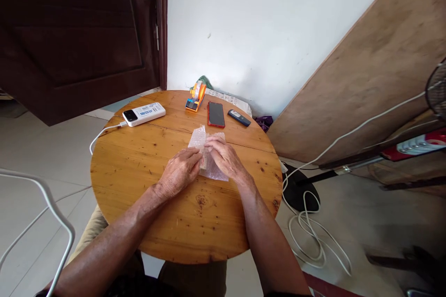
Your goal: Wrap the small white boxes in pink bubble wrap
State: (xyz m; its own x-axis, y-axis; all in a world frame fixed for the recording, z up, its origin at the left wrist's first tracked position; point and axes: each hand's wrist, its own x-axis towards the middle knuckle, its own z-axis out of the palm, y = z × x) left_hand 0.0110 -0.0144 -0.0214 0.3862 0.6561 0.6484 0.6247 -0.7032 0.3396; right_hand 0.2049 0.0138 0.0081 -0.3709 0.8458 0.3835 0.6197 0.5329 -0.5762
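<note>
A piece of clear bubble wrap [198,139] lies in the middle of a round wooden table [139,167], folded around a small object I cannot make out. My left hand [179,171] rests on the wrap's left edge with its fingers curled onto it. My right hand [225,155] lies over the right part of the wrap, fingers pressed down on it. Both hands touch each other at the fingertips over the bundle.
At the far side of the table lie a white power bank [144,113] with a white cable, an orange tape dispenser [195,96], a red-cased phone [216,114] and a small dark device [239,117]. A fan base [301,192] and coiled cable sit on the floor at right.
</note>
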